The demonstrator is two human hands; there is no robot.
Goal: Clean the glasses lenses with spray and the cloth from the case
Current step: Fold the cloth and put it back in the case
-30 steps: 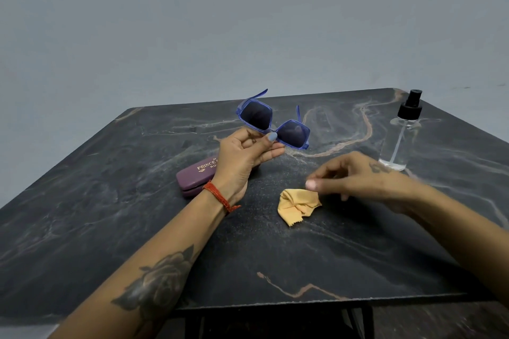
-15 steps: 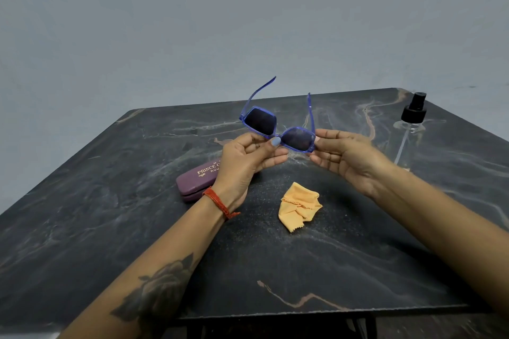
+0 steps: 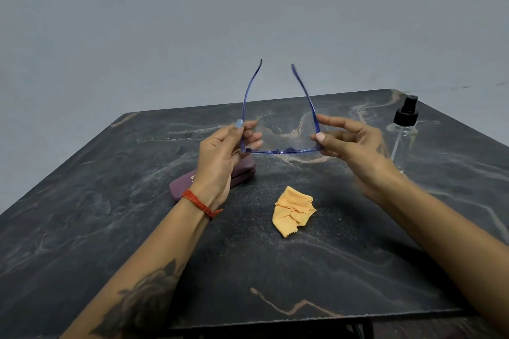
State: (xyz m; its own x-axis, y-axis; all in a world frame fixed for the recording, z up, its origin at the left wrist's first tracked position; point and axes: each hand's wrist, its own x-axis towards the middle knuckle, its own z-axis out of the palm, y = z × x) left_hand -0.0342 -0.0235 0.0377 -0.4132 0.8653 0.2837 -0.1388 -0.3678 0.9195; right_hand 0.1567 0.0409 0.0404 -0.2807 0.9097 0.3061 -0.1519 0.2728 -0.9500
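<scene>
The blue glasses (image 3: 281, 150) hang above the dark marble table (image 3: 82, 228), temples unfolded and pointing away, with the left hand (image 3: 220, 157) pinching one front corner and the right hand (image 3: 349, 146) pinching the other. Below them the orange cloth (image 3: 293, 210) lies crumpled, the purple case (image 3: 181, 186) sits beside the left wrist, and the spray bottle (image 3: 402, 129) stands at far right.

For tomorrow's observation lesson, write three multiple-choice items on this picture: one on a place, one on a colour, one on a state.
1. Where is the spray bottle?
A. the table's far right
B. inside the case
C. on the cloth

2. What colour is the cloth?
A. green
B. orange
C. white

3. How are the glasses arms?
A. folded shut
C. broken off
B. opened out

Key: 1 A, it stands near the table far right edge; 2 B, it lies orange on the dark top; 3 B, left hand and right hand hold the arms spread.
</scene>
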